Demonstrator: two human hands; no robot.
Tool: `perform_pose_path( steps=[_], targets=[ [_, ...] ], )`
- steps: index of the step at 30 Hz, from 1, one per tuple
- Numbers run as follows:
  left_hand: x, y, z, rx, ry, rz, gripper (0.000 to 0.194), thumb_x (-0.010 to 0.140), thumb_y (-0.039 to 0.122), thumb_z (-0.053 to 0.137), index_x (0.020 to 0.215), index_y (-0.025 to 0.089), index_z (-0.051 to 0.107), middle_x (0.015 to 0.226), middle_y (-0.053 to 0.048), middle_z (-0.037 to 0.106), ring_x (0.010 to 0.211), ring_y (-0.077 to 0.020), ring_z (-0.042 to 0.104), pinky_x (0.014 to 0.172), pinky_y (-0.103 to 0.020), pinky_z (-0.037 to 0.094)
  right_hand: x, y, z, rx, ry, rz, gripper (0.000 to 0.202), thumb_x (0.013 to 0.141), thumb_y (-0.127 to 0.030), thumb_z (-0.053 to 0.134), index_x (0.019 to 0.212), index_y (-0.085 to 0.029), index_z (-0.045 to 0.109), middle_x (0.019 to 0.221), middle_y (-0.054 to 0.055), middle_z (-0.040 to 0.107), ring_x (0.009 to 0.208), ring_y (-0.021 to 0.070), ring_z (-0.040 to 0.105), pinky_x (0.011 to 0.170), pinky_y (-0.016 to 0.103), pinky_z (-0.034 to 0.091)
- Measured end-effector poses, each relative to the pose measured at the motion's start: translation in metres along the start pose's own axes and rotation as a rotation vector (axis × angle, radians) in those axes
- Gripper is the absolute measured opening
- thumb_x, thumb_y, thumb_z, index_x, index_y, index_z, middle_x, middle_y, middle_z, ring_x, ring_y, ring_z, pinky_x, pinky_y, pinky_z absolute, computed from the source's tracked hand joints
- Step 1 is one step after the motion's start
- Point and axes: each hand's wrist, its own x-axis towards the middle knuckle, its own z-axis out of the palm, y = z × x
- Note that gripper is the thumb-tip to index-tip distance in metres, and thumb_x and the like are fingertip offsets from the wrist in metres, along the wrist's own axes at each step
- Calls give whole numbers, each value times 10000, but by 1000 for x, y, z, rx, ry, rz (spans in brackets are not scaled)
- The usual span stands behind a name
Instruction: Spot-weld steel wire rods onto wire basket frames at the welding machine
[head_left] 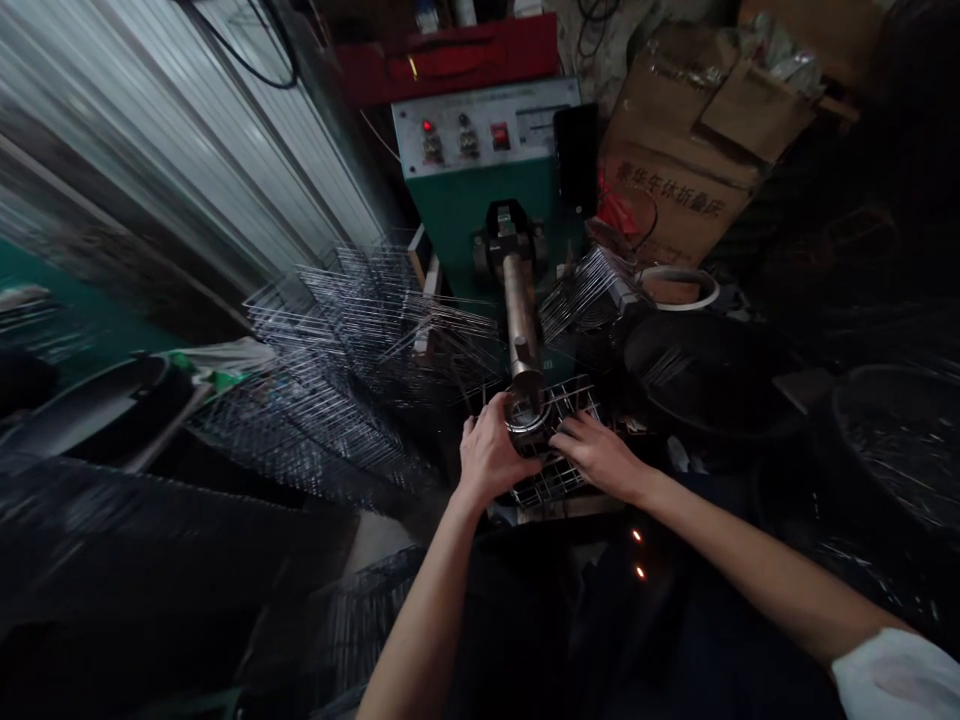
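Note:
A metal wire rack (559, 478) with a round ring (531, 420) on it lies beneath the cylindrical metal arm (519, 315) of a green spot-welding machine (480, 215). My left hand (489, 455) is curled over the rack's left side, its thumb reaching inward and its fingertips beside the ring. On the other side, my right hand (598, 455) has its fingers bent around wires just right of the ring. The lower end of the arm hangs directly over the ring. Both hands' fingertips are partly hidden among the wires. Two glowing sparks (638, 554) show below my right wrist.
Stacked wire racks (322, 370) crowd the left side. A dark round tub (705, 370) stands on the right, with another tub (900, 440) of thin wires beyond it. Cardboard boxes (675, 150) lean behind. A red light glows on the machine's panel (487, 130).

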Motion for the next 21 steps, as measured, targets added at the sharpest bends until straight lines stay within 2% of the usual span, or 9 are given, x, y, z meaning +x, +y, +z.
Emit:
perform_pose_path(
  steps=[4, 10, 14, 21],
  targets=[
    [17, -4, -1, 22, 5, -18, 979, 558, 404, 825, 1375, 257, 306, 1332, -93, 620, 1196, -348, 600, 1045, -484, 416, 13, 7, 9, -111, 61, 100, 127, 949, -181, 607, 1060, -175, 669, 1031, 115, 623, 978, 262, 514, 832, 363, 438],
    [29, -7, -3, 21, -17, -51, 992, 568, 476, 824, 1384, 264, 301, 1283, -101, 644, 1188, -365, 606, 1020, -493, 443, 21, 11, 10, -99, 115, 192, 136, 957, -300, 635, 1000, -176, 668, 972, 110, 614, 953, 265, 500, 818, 368, 376],
    [44, -14, -5, 45, -23, -54, 1003, 548, 419, 827, 1391, 252, 311, 1252, -105, 650, 1189, -369, 608, 1018, -484, 453, 32, 19, 6, -99, 67, 233, 136, 958, -293, 633, 1020, -176, 664, 999, 108, 620, 973, 272, 497, 820, 372, 362],
    [63, -24, -7, 50, -54, 0, 1070, 532, 433, 829, 1426, 234, 277, 1293, -123, 631, 1205, -369, 601, 1049, -498, 433, 43, 34, 8, -28, 41, 181, 69, 972, -219, 596, 964, -179, 652, 968, 87, 617, 950, 250, 503, 808, 349, 380]
  ],
)
